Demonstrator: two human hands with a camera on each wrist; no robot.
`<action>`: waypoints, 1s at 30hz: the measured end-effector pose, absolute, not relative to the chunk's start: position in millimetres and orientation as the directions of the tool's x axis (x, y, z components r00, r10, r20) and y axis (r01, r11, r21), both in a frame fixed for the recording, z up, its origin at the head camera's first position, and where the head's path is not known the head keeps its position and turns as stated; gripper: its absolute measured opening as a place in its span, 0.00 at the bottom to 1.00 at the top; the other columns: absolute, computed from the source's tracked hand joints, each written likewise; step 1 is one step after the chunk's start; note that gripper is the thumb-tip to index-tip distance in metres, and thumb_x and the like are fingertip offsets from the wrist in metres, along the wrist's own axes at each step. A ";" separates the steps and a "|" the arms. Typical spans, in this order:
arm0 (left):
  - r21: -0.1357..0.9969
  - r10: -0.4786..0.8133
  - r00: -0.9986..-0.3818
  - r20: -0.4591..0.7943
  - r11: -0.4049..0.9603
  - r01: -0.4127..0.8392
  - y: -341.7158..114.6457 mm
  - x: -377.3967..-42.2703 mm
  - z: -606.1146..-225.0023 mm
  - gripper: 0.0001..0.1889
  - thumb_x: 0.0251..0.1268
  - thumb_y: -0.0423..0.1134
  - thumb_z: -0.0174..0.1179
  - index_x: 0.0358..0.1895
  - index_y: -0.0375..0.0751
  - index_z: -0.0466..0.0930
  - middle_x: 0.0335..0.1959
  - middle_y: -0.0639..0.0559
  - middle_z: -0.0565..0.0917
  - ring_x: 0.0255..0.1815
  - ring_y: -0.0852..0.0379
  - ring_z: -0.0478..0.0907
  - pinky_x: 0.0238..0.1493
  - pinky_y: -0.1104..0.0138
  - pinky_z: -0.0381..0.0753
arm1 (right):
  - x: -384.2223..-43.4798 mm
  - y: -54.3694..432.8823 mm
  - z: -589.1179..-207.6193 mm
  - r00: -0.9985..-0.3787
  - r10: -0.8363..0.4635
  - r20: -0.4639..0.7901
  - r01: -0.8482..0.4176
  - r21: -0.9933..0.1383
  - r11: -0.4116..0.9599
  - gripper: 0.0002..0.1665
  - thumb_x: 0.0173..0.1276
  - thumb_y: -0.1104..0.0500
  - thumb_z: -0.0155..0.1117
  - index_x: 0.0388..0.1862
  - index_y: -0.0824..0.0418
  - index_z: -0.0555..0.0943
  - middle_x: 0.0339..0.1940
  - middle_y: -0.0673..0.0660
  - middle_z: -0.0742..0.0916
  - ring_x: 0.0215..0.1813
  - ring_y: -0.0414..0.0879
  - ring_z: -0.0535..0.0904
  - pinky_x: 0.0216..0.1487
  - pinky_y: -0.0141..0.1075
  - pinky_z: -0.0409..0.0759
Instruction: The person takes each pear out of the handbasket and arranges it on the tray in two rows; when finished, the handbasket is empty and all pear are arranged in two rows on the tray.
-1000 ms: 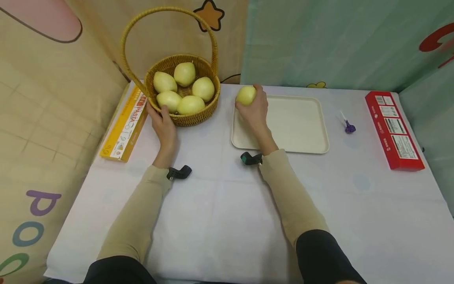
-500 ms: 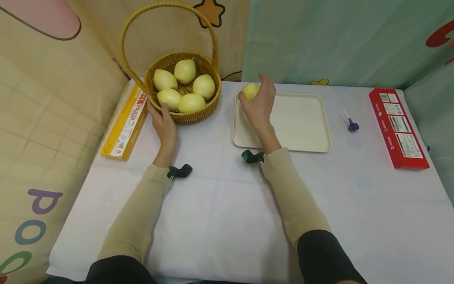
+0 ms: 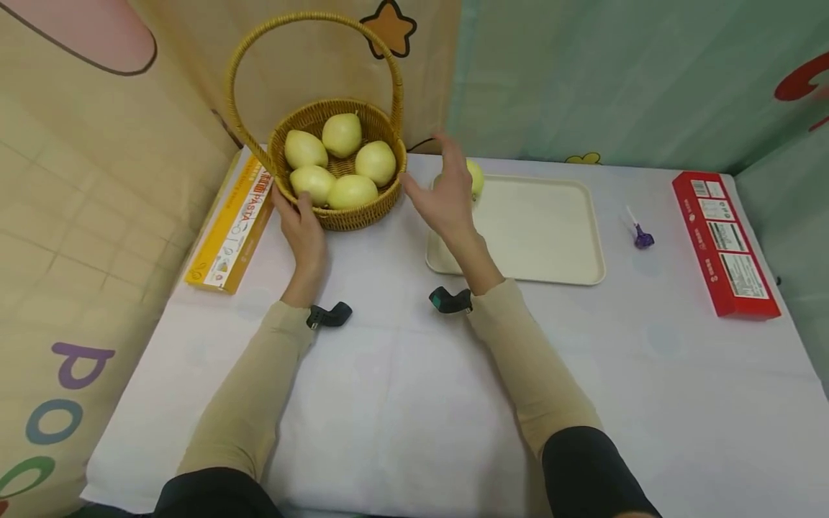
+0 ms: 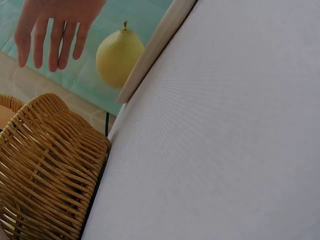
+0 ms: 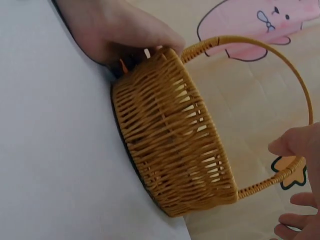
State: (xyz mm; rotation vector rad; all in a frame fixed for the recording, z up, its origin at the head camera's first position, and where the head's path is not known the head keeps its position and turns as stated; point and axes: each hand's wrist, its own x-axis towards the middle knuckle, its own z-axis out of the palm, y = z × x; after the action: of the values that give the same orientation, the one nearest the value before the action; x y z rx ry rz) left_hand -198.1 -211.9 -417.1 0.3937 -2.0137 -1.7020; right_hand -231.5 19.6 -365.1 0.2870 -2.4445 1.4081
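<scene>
A woven basket (image 3: 352,218) with a tall handle holds several pale yellow-green pears (image 3: 352,192). My left hand (image 3: 304,237) grips the basket's near left side, its thumb up at the rim; in the right wrist view that hand (image 5: 117,30) lies along the wicker wall. My right hand (image 3: 450,198) is in the air between the basket and a cream tray (image 3: 537,230), fingers spread and holding nothing. Behind it, one pear (image 3: 476,178) stands on the tray's far left corner, partly hidden in the head view. The left wrist view shows this pear (image 4: 120,57) upright, stem on top.
A yellow pasta box (image 3: 229,230) lies left of the basket, close to my left hand. Right of the tray are a purple-wrapped lollipop (image 3: 641,236) and a red box (image 3: 725,244). Curtains hang behind the white-covered table (image 3: 388,403).
My right hand has let go of the pear on the tray's far left corner and moved left toward the basket, fingers spreading. My left hand stays on the basket.
</scene>
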 end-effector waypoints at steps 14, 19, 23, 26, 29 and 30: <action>0.966 -0.514 -0.835 0.196 0.246 0.076 -217.9 -211.8 -425.7 0.36 0.82 0.49 0.43 0.87 0.48 0.45 0.86 0.55 0.57 0.81 0.72 0.53 0.77 0.80 0.51 | -240.2 -19.3 -347.2 -0.917 -0.239 0.319 -0.397 -0.776 0.490 0.46 0.70 0.49 0.71 0.83 0.55 0.65 0.81 0.54 0.73 0.81 0.46 0.67 0.79 0.36 0.64; 0.967 -0.517 -0.834 0.191 0.244 0.071 -218.3 -210.5 -427.7 0.36 0.82 0.49 0.43 0.87 0.48 0.45 0.86 0.54 0.58 0.81 0.71 0.54 0.78 0.79 0.51 | -251.3 -30.2 -345.9 -0.936 -0.240 0.256 -0.345 -0.793 0.502 0.46 0.69 0.49 0.71 0.83 0.54 0.65 0.81 0.52 0.72 0.81 0.44 0.66 0.79 0.34 0.63; 0.970 -0.515 -0.837 0.183 0.233 0.069 -218.3 -209.3 -429.3 0.36 0.82 0.49 0.44 0.87 0.48 0.46 0.86 0.55 0.57 0.81 0.71 0.53 0.78 0.79 0.50 | -258.4 -36.3 -346.8 -0.951 -0.233 0.203 -0.299 -0.796 0.527 0.46 0.70 0.48 0.70 0.83 0.55 0.65 0.81 0.53 0.73 0.81 0.46 0.66 0.80 0.36 0.62; 0.969 -0.513 -0.838 0.187 0.234 0.073 -218.4 -208.3 -430.1 0.36 0.82 0.49 0.44 0.87 0.48 0.45 0.86 0.55 0.57 0.81 0.71 0.53 0.78 0.79 0.50 | -262.1 -39.8 -343.5 -0.960 -0.224 0.168 -0.267 -0.795 0.546 0.45 0.70 0.48 0.68 0.82 0.57 0.65 0.80 0.56 0.73 0.80 0.49 0.67 0.80 0.37 0.62; 0.969 -0.512 -0.838 0.190 0.234 0.077 -218.9 -207.3 -430.8 0.36 0.82 0.49 0.44 0.87 0.47 0.45 0.86 0.54 0.57 0.81 0.71 0.53 0.78 0.79 0.50 | -265.4 -43.7 -336.8 -0.964 -0.229 0.133 -0.241 -0.797 0.553 0.44 0.71 0.50 0.67 0.82 0.61 0.64 0.79 0.60 0.74 0.79 0.52 0.68 0.79 0.39 0.65; 0.969 -0.513 -0.837 0.190 0.235 0.076 -219.2 -207.1 -431.2 0.36 0.82 0.49 0.44 0.87 0.47 0.45 0.86 0.54 0.57 0.81 0.71 0.53 0.78 0.79 0.50 | -266.5 -45.2 -334.3 -0.966 -0.234 0.112 -0.228 -0.796 0.560 0.44 0.72 0.50 0.66 0.82 0.62 0.64 0.79 0.60 0.74 0.79 0.53 0.68 0.78 0.39 0.66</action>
State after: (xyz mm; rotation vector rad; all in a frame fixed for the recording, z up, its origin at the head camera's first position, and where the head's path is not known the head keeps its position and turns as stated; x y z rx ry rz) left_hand -207.1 -219.2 -431.2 0.3994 -2.0377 -1.6401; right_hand -266.5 -45.2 -334.3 0.4118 -2.7801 1.4176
